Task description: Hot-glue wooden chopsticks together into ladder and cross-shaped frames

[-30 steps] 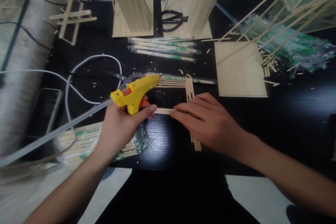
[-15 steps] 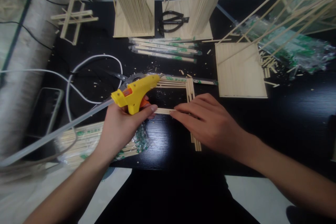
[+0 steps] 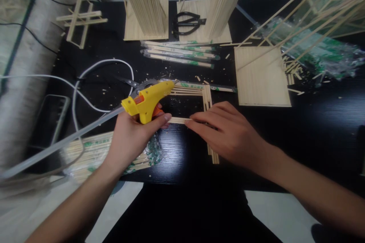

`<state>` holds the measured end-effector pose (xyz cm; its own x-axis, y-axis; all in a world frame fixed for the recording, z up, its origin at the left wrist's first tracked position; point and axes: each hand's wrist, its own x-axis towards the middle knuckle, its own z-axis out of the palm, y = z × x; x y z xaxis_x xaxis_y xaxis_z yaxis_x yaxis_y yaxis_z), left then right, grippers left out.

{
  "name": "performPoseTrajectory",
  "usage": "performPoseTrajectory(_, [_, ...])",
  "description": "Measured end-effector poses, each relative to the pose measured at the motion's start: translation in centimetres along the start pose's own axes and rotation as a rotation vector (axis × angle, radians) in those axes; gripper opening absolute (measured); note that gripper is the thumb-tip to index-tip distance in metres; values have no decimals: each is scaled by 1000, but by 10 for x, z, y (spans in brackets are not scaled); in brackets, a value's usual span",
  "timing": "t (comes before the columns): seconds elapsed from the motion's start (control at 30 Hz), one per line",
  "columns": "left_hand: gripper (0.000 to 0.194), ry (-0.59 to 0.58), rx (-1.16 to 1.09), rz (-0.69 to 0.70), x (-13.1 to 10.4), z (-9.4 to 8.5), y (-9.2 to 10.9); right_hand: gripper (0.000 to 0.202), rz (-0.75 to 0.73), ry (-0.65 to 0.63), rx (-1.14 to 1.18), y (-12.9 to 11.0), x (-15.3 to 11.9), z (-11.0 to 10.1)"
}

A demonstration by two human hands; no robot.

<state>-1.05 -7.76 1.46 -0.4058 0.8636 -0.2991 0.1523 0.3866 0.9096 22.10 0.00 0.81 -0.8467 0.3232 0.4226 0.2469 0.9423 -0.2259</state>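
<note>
Pale thin wooden sticks span both hands above the black table, probably so they stay aligned: the left hand pinches one end beneath a yellow plastic glue gun; the right hand's fingertips pinch the other.

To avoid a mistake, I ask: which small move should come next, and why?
Perhaps the left hand should release the wooden sticks, because it also holds the yellow glue gun, while the right hand pinches the sticks' other end.
</note>
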Motion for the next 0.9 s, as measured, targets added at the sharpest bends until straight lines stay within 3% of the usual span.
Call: performPoseTrajectory(0.9, [33, -14, -22, 29, 1, -1, -4, 21, -3, 6, 23, -1, 1, -1])
